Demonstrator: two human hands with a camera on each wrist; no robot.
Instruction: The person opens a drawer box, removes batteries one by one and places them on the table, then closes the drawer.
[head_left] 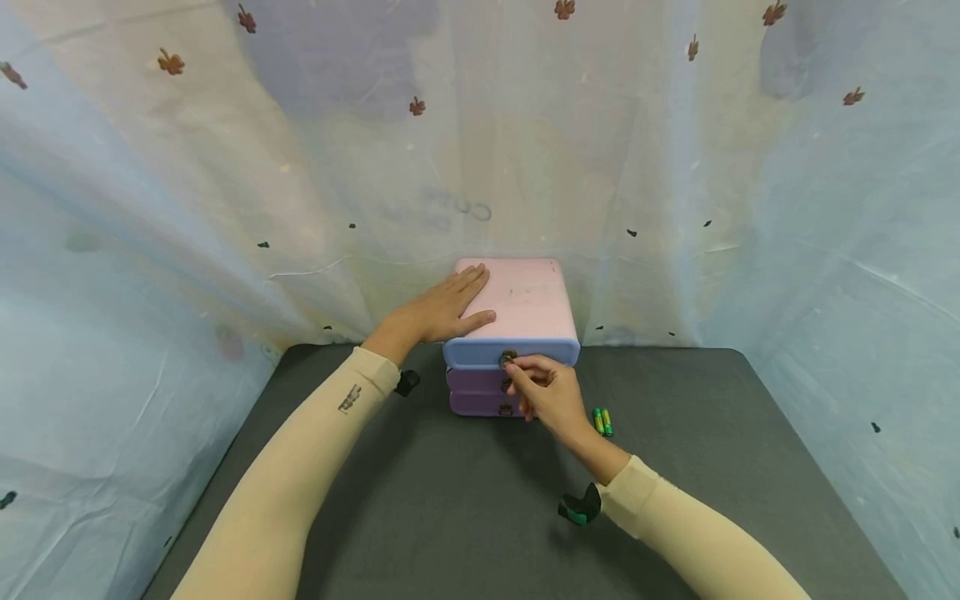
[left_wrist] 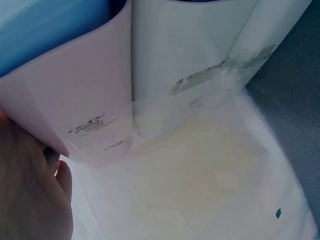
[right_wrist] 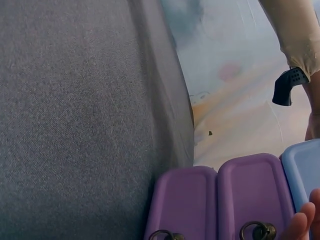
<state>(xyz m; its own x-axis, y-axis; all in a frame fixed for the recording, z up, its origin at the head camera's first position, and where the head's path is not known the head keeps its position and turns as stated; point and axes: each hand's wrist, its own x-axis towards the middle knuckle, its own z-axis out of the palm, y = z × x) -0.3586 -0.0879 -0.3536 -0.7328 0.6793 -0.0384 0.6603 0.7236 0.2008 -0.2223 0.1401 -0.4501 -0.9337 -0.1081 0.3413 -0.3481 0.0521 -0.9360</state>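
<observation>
A small drawer box with a pink top (head_left: 528,292) stands at the back of the dark table. My left hand (head_left: 441,308) rests on the left side of that top, fingers straight and thumb spread. The top drawer has a blue front (head_left: 474,354) with a metal ring pull (head_left: 509,356), which my right hand (head_left: 555,396) pinches between thumb and index finger. Below it are two purple drawer fronts (right_wrist: 252,192), each with its own ring pull (right_wrist: 256,231). In the left wrist view the left hand (left_wrist: 35,185) lies against the pink casing (left_wrist: 70,100).
Two green-and-yellow batteries (head_left: 603,422) lie side by side on the dark tabletop (head_left: 450,508), right of the drawer box. A pale patterned sheet (head_left: 645,167) hangs behind and at both sides of the table.
</observation>
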